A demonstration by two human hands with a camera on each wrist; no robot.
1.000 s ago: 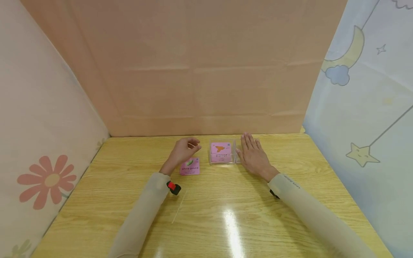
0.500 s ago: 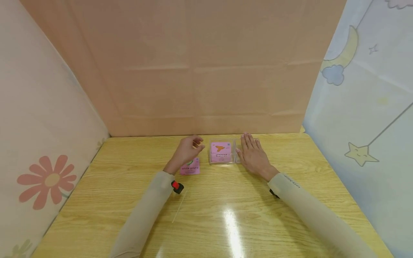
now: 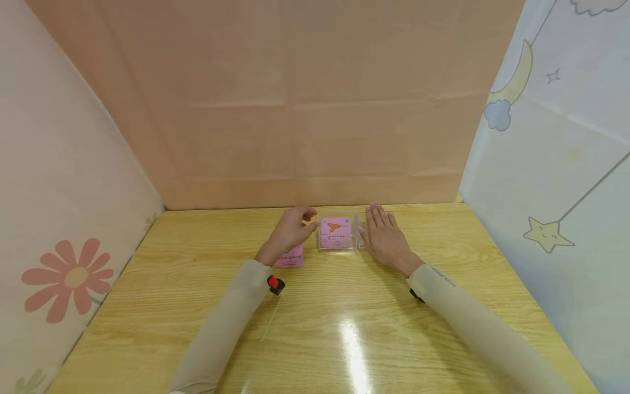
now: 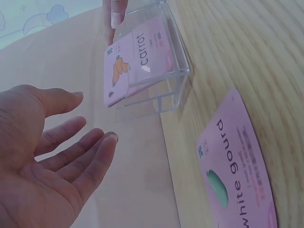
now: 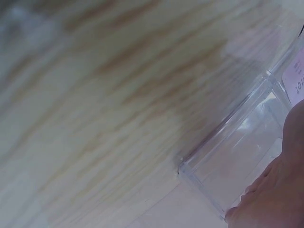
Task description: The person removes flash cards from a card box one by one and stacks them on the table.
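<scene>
A clear plastic box (image 3: 337,250) lies at the back of the table, its hinged lid (image 5: 232,147) folded out flat to the right. Inside the box is a pink carrot card (image 4: 142,59), seemingly on top of other cards. My right hand (image 3: 388,238) rests with straight fingers over the lid. Just left of the box hovers my left hand (image 3: 291,230), fingers loosely bent, thumb apart, nothing between them. Below it on the table lies a pink white gourd card (image 4: 228,166), partly covered by the left hand in the head view.
The wooden table (image 3: 315,339) reaches back to a peach cloth (image 3: 295,137). Patterned side panels stand at left (image 3: 74,164) and right (image 3: 556,164). A thin pale strip (image 3: 272,320) lies near the left sleeve.
My left hand has moved right, from above the white gourd card to the left edge of the box. The right hand stays on the lid.
</scene>
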